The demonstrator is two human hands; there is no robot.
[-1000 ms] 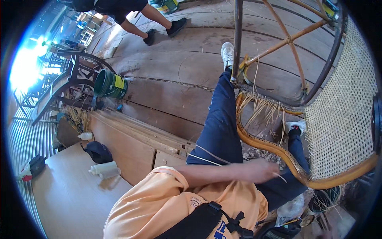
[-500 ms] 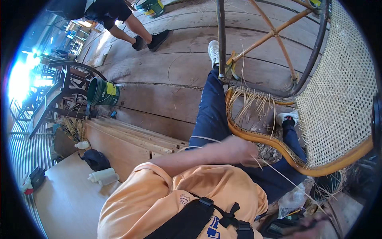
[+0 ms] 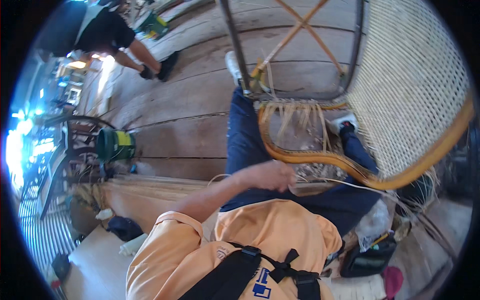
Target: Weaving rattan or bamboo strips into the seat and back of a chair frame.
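My left hand is closed on a long pale cane strand, in front of my lap. One part of the strand shows behind the wrist, and another runs right toward a bundle of loose strands. Just beyond the hand is the curved yellow-brown rim of a rattan chair; hand and rim look apart. Loose cane ends hang from the far side of that open frame. To the right rises a woven cane panel. My right hand is out of view.
Dark chair legs and crossed rattan braces stand ahead. A green bucket and stacked wooden boards lie left. Another person stands far left. A black container and a plastic bag are low right.
My left hand has moved left and slightly up, with the strand still in it. My right hand, blurred at lower right before, has left the view. The whole view has shifted.
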